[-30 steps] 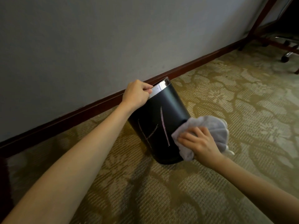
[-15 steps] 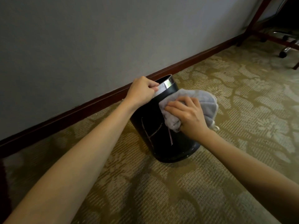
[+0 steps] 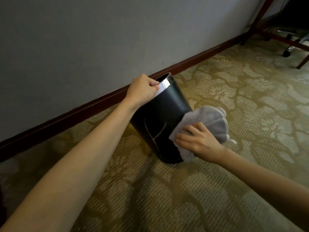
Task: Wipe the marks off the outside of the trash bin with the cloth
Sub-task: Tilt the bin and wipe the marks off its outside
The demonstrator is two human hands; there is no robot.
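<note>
Since half a sec ago, right hand (image 3: 199, 142) w/ cloth (image 3: 207, 121) has slid from near the rim down to the lower right side of the trash bin (image 3: 164, 113); fingers spread flat, pressing cloth on it. Left hand (image 3: 142, 90) still curls over the metal rim, bin tilted, base on carpet (image 3: 234, 91) just beside the baseboard (image 3: 93, 104) and wall (image 3: 100, 39). Open carpet front and right; chair wheels (image 3: 286, 53) and wood frame (image 3: 260, 15) far right corner. One bin, one cloth, two crossing marks (image 3: 154, 137) left.
</note>
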